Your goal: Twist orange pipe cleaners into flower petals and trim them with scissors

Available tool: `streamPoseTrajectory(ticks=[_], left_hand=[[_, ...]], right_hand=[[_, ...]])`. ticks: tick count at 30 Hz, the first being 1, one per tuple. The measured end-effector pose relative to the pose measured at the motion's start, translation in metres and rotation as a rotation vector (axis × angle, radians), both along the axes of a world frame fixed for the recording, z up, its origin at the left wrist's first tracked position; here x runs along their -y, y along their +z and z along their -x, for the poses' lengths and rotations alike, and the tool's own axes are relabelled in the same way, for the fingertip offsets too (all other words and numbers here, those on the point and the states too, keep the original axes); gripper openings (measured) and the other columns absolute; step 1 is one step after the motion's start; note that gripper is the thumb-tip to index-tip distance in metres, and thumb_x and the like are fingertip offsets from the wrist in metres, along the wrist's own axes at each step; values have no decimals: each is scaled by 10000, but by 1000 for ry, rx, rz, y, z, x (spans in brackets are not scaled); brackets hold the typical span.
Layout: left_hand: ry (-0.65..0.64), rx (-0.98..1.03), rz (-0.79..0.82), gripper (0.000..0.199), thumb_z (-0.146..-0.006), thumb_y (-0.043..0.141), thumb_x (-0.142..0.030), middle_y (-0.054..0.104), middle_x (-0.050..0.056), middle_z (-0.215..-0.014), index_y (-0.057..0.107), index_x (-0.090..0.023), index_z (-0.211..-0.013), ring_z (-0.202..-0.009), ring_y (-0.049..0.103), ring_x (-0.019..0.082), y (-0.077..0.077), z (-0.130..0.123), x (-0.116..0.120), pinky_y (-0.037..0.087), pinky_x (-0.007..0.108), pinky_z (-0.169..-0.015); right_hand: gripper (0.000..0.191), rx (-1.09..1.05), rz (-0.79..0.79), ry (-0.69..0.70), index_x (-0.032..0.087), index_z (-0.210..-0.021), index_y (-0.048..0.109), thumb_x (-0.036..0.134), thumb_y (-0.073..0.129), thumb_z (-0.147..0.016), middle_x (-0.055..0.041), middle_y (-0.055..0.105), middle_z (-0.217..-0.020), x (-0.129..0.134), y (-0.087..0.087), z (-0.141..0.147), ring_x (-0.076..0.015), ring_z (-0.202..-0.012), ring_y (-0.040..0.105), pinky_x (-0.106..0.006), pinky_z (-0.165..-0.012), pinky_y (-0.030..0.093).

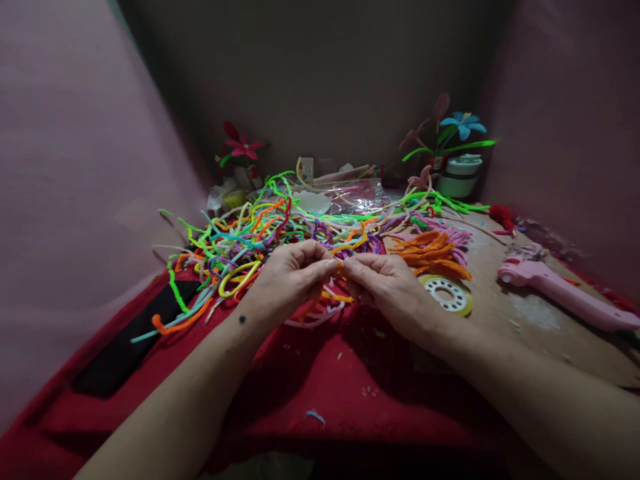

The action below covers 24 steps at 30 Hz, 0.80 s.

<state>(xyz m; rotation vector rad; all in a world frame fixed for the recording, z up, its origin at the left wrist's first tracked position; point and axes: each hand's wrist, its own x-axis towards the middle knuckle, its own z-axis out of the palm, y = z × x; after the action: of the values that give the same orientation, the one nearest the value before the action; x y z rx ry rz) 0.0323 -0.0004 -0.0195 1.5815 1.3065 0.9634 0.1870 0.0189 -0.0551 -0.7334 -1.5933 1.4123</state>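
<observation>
My left hand and my right hand meet fingertip to fingertip above the near side of a red cloth. Between the two pinches shows a short bit of orange pipe cleaner, mostly covered by my fingers. Just past my hands spreads a tangled heap of pipe cleaners in green, orange, yellow, purple and pale blue. A bundle of orange pipe cleaners lies beyond my right hand, and a roll of tape sits beside my right wrist.
At right, a pink glue gun rests on a brown board. A black phone-like slab lies at left on the red cloth. Pipe-cleaner flowers and a pale green container stand at the back, near clear plastic packaging.
</observation>
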Motion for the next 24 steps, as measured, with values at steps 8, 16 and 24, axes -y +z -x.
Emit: streamPoseTrajectory(ticks=[8, 16, 24], left_hand=[[35, 76, 34, 131, -749, 598, -260, 532, -32, -509, 544, -143, -727, -377, 433, 60, -4, -1, -1, 346, 180, -381], [9, 228, 56, 150, -755, 609, -277, 550, -27, -501, 540, -145, -740, -405, 495, 88, -10, 1, -2, 426, 202, -395], [-21, 430, 158, 123, -745, 628, -218, 617, 1, -596, 543, -130, -757, -515, 589, 104, -9, -1, -3, 512, 239, -520]], right_hand=[[175, -119, 164, -43, 125, -622, 600, 232, 564, -755, 46, 451, -501, -5, -3, 0, -46, -440, 320, -222, -445, 231], [188, 5, 164, 11, 117, -616, 642, 241, 569, -738, 4, 544, -551, -4, -2, 0, -69, -497, 401, -229, -496, 298], [190, -50, 203, 16, 127, -651, 680, 294, 618, -716, -18, 619, -592, 1, 3, 2, -83, -510, 475, -229, -517, 372]])
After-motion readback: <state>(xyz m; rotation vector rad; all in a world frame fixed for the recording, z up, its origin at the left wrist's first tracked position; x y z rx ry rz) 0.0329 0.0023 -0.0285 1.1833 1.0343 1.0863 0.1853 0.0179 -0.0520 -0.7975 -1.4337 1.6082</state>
